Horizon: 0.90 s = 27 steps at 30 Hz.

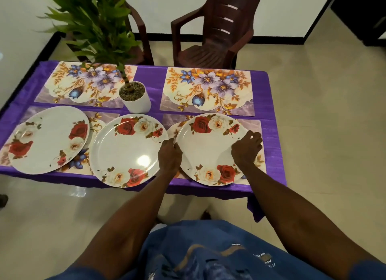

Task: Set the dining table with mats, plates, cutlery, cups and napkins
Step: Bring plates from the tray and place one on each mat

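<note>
Two hands, left hand [170,152] and right hand [246,147], grip the right plate [208,149] by its rims on its near-right mat [253,125]; plating continues, and next the middle plate [125,152] likely needs a far mat [206,89].

The worktop [150,77] is covered by a purple cloth [269,133] that hangs over its edges. A white pot [136,104] filled with gravel stands near the worktop centre and holds a green leafy plant [92,22]. Beyond the far edge of the worktop stand two dark brown plastic chairs: one [211,29] behind the far right part, one [139,35] partly hidden behind the plant. The floor [325,116] around the worktop is glossy beige tile that reflects light. Behind the chairs, the wall [167,6] is white with a black skirting strip [277,39] along its base.
</note>
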Tool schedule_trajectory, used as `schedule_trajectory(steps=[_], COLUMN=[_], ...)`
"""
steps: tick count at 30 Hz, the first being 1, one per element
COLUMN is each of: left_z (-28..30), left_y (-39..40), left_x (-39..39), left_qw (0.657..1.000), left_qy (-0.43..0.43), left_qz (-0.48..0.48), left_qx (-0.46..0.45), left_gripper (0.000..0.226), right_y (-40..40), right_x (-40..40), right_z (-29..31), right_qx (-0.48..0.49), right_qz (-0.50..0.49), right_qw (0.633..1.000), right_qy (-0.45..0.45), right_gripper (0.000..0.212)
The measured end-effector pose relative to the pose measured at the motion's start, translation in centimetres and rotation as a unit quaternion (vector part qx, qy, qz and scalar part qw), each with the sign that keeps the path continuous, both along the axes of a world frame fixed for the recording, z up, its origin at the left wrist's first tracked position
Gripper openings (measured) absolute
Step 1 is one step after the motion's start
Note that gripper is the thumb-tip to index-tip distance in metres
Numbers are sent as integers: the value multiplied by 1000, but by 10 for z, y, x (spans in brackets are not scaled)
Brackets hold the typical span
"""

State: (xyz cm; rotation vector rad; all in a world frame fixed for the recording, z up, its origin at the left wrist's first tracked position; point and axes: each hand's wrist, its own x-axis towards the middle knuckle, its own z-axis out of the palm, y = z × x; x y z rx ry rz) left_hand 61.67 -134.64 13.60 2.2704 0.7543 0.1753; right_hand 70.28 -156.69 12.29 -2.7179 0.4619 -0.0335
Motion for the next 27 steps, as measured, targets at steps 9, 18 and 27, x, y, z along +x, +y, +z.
schedule_trajectory(steps=[9, 18, 27], left_z=[-6, -21, -41], left_y=[100, 226, 295], left_x=[-38, -73, -73], left_qw=[985, 981, 986], left_qy=[-87, 4, 94], left_qz=[130, 176, 136], left_qx=[71, 74, -1], left_gripper=[22, 43, 45], right_y=[148, 254, 279], right_x=[-35, -73, -72], right_z=[9, 9, 0], right_qx=[122, 59, 48], right_qz=[217, 247, 145], right_qw=[968, 967, 982], right_qy=[-38, 16, 110], right_gripper=[49, 35, 55])
